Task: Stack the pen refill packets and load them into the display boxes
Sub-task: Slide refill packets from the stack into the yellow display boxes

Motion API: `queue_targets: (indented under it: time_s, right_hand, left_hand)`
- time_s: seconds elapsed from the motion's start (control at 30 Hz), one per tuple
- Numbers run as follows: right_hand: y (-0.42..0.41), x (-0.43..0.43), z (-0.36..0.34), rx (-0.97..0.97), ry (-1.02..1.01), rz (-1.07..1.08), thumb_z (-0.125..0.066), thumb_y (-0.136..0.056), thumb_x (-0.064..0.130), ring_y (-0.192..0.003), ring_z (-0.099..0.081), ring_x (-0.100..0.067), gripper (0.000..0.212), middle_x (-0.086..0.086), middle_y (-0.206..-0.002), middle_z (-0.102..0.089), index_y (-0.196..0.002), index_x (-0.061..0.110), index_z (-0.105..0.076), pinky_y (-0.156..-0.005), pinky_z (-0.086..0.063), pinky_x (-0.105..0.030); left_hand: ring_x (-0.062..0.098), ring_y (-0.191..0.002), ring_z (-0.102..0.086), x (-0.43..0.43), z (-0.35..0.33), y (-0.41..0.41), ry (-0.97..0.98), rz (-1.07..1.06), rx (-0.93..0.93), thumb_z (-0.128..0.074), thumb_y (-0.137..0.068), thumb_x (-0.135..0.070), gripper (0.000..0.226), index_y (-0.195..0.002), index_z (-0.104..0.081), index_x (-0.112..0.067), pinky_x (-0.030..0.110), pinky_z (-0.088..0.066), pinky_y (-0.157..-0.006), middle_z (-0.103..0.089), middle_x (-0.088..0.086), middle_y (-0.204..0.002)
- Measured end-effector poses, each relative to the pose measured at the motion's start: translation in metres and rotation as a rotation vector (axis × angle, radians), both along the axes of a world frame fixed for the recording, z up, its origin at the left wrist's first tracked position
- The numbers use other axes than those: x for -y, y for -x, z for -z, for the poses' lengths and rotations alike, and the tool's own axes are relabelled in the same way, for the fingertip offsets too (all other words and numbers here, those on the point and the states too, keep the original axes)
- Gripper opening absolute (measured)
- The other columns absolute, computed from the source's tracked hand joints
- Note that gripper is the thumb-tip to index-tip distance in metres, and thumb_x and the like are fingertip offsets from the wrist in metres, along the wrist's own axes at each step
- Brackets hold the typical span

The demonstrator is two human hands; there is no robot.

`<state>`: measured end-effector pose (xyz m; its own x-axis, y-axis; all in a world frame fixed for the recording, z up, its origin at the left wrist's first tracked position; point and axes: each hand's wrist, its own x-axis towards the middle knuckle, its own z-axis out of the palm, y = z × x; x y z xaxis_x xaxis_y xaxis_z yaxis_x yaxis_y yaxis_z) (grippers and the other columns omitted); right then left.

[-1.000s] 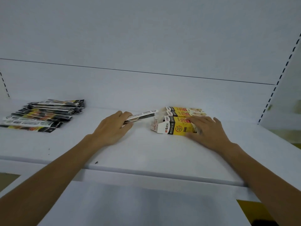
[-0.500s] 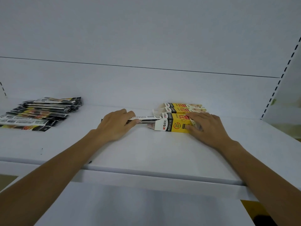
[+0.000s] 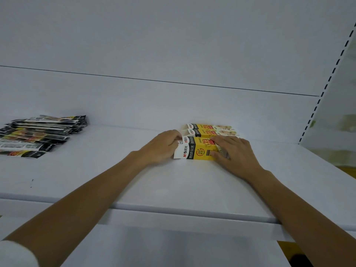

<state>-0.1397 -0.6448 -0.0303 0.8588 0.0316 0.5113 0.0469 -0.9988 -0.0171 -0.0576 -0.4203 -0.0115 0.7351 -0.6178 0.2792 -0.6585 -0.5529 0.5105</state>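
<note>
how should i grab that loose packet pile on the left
Probably take the packet pile across its right ends, coming from the right: the packets lie flat and fanned, long sides running left-right, those ends facing bare shelf.

**Colours, shelf bay**

Front box [image 3: 200, 151] between left grip [image 3: 163, 146] and right grip [image 3: 234, 153]: yellow, black band, white end flap, red print. Rear boxes [image 3: 208, 130] beyond: same yellow, black. Packets [image 3: 38, 135] far left of left grip: black, yellow-streaked. Shelf [image 3: 115, 170]: white.
</note>
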Motion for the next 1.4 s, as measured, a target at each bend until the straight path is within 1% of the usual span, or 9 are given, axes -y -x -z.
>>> queue_targets:
  time_s: [0.13, 0.27, 0.33, 0.43, 0.6, 0.7, 0.9, 1.1, 1.4]
  right_hand:
    - [-0.001, 0.001, 0.001, 0.023, 0.038, 0.037, -0.028, -0.08, 0.063, -0.133, -0.038, -0.017, 0.069, 0.005, -0.14, -0.048, -0.134, 0.024, -0.047, -0.108, -0.024, -0.044]
    - [0.001, -0.004, -0.005, 0.211, -0.092, 0.105, -0.032, -0.076, 0.066, -0.12, -0.049, -0.024, 0.071, -0.001, -0.125, -0.06, -0.118, 0.017, -0.06, -0.101, -0.034, -0.047]
    - [0.004, -0.001, -0.013, 0.322, -0.24, 0.2, -0.034, -0.083, 0.058, -0.114, -0.05, -0.03, 0.062, -0.008, -0.122, -0.061, -0.116, 0.012, -0.06, -0.091, -0.039, -0.044]
    - [0.008, 0.01, -0.013, 0.219, -0.407, 0.377, -0.041, -0.095, 0.041, -0.122, -0.039, -0.033, 0.046, -0.015, -0.131, -0.047, -0.127, 0.009, -0.049, -0.094, -0.035, -0.045]
    - [0.007, 0.02, -0.006, 0.034, -0.592, 0.369, -0.039, -0.096, 0.037, -0.095, -0.048, -0.03, 0.038, -0.018, -0.108, -0.052, -0.106, 0.003, -0.053, -0.079, -0.037, -0.037]
    - [0.005, 0.019, -0.005, 0.065, -0.6, 0.322, -0.04, -0.096, 0.033, -0.079, -0.045, -0.027, 0.033, -0.016, -0.088, -0.052, -0.081, 0.004, -0.044, -0.068, -0.032, -0.033]
    - [0.008, 0.016, -0.006, 0.038, -0.569, 0.291, -0.038, -0.098, 0.033, -0.092, -0.047, -0.028, 0.036, -0.018, -0.105, -0.055, -0.109, 0.0, -0.05, -0.074, -0.033, -0.032]
    - [0.011, 0.016, -0.006, 0.06, -0.57, 0.259, -0.039, -0.098, 0.032, -0.087, -0.044, -0.023, 0.035, -0.014, -0.099, -0.052, -0.109, 0.0, -0.05, -0.073, -0.032, -0.031]
    - [0.006, 0.018, -0.004, 0.073, -0.532, 0.274, -0.039, -0.097, 0.03, -0.086, -0.044, -0.025, 0.034, -0.011, -0.093, -0.048, -0.105, 0.0, -0.05, -0.071, -0.032, -0.032]
  left_hand:
    - [0.024, -0.123, -0.038, -0.014, 0.0, -0.003, -0.082, -0.22, 0.304, -0.041, -0.095, -0.026, 0.035, -0.129, -0.046, -0.017, 0.034, -0.029, -0.099, -0.045, 0.004, -0.133]
    - [0.028, -0.106, -0.05, -0.033, 0.001, 0.003, 0.021, -0.477, 0.101, -0.048, -0.09, -0.031, 0.036, -0.125, -0.048, -0.02, 0.035, -0.039, -0.089, -0.051, 0.01, -0.122]
    - [0.024, -0.087, -0.056, -0.041, 0.004, 0.006, 0.174, -0.442, -0.027, -0.052, -0.088, -0.024, 0.025, -0.113, -0.057, -0.022, 0.029, -0.045, -0.072, -0.061, 0.006, -0.11]
    - [0.018, -0.08, -0.056, -0.043, 0.005, 0.009, 0.309, -0.405, -0.029, -0.054, -0.087, -0.012, 0.021, -0.105, -0.063, -0.018, 0.015, -0.037, -0.056, -0.064, 0.005, -0.106]
    - [0.016, -0.103, -0.057, -0.035, 0.004, 0.015, 0.289, -0.359, -0.009, -0.046, -0.088, -0.003, 0.033, -0.115, -0.062, -0.013, 0.014, -0.034, -0.073, -0.064, 0.003, -0.117]
    - [0.01, -0.096, -0.053, -0.025, 0.005, 0.02, 0.23, -0.258, 0.03, -0.043, -0.088, 0.002, 0.039, -0.121, -0.059, -0.01, 0.004, -0.032, -0.066, -0.063, 0.003, -0.118]
    - [0.01, -0.087, -0.055, -0.009, 0.001, 0.022, 0.321, -0.248, -0.031, -0.046, -0.085, 0.003, 0.035, -0.114, -0.061, -0.008, -0.004, -0.035, -0.059, -0.064, 0.004, -0.114]
    - [0.014, -0.083, -0.054, -0.024, 0.009, 0.007, 0.332, -0.466, -0.072, -0.054, -0.088, -0.013, 0.018, -0.103, -0.064, -0.01, 0.018, -0.037, -0.062, -0.064, 0.006, -0.108]
    - [0.009, -0.076, -0.053, -0.021, 0.008, 0.004, 0.402, -0.415, -0.239, -0.064, -0.083, -0.008, 0.019, -0.102, -0.069, -0.01, 0.0, -0.035, -0.048, -0.063, 0.002, -0.089]
